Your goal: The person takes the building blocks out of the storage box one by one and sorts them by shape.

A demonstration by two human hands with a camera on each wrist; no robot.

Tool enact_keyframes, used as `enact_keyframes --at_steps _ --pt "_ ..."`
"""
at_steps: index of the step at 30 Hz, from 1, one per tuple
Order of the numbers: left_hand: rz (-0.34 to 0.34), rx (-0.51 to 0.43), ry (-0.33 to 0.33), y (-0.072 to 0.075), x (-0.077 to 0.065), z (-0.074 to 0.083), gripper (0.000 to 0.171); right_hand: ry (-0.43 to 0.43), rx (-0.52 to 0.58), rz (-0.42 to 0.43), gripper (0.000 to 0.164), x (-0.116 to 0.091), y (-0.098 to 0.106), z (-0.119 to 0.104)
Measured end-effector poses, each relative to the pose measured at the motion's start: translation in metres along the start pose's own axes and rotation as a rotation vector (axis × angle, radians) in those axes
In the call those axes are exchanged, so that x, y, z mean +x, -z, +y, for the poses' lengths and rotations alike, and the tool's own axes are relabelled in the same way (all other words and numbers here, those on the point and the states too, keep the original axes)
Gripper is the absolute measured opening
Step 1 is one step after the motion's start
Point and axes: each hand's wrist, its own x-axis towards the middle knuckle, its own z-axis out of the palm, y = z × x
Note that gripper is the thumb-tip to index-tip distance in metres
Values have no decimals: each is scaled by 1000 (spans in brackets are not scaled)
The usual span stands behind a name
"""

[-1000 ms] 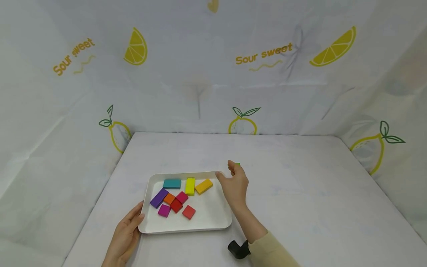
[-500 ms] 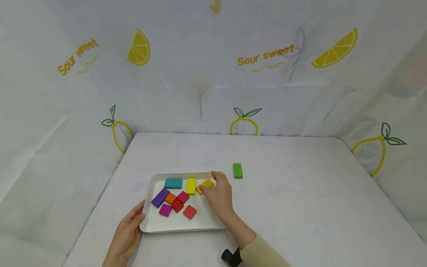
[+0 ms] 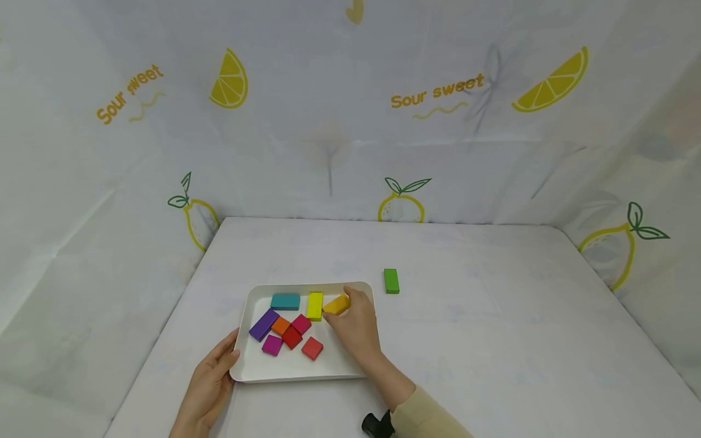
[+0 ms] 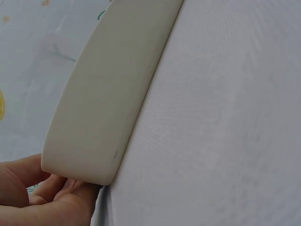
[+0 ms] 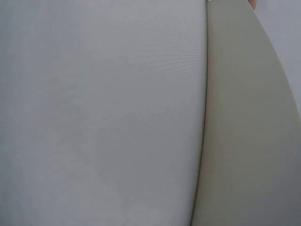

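Note:
A white tray [image 3: 296,368] lies on the table with several coloured blocks in it. My left hand [image 3: 207,386] grips the tray's left side, the thumb at the rim; the left wrist view shows those fingers [image 4: 61,207] at the tray's corner. Over the tray's right part, my right hand [image 3: 358,325] pinches an amber block [image 3: 336,304] between thumb and fingers. A yellow block [image 3: 314,306] stands just left of it, then a teal block [image 3: 285,302]. Beyond the tray, a green block [image 3: 391,281] lies on the table. The right wrist view shows only the tray's outer wall [image 5: 249,122] and cloth.
Also in the tray are a purple block [image 3: 264,325], an orange block [image 3: 281,325], a pink block [image 3: 301,323], a red block [image 3: 292,337], a magenta block [image 3: 272,345] and a coral block [image 3: 312,348]. A white cloth [image 3: 493,316] covers the table.
My right hand has left the green block on the table beyond the tray, come back left over the tray and taken hold of the amber block. The left hand keeps its grip.

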Motion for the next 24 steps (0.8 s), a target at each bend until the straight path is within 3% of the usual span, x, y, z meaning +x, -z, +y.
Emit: enact_keyframes --at_steps 15,24 --pt "-9 1 5 1 0 -1 66 -72 -63 -57 66 8 -7 7" --pt "-12 -3 0 1 0 -1 67 -64 -101 -74 67 11 -10 9"
